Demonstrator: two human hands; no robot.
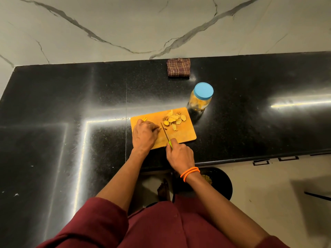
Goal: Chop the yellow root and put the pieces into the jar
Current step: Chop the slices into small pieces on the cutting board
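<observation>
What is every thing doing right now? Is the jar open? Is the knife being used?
Jar: upright, blue lid on, yellow pieces inside.
Knife: gripped by the right hand, blade on the board.
Left hand: curled on the board, hiding what it holds.
Slices: cut, piled on the cutting board.
Cloth: folded, by the wall.

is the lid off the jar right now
No, the round blue plastic lid sits closed on the clear jar, which stands on the black counter beyond the orange cutting board.
</observation>
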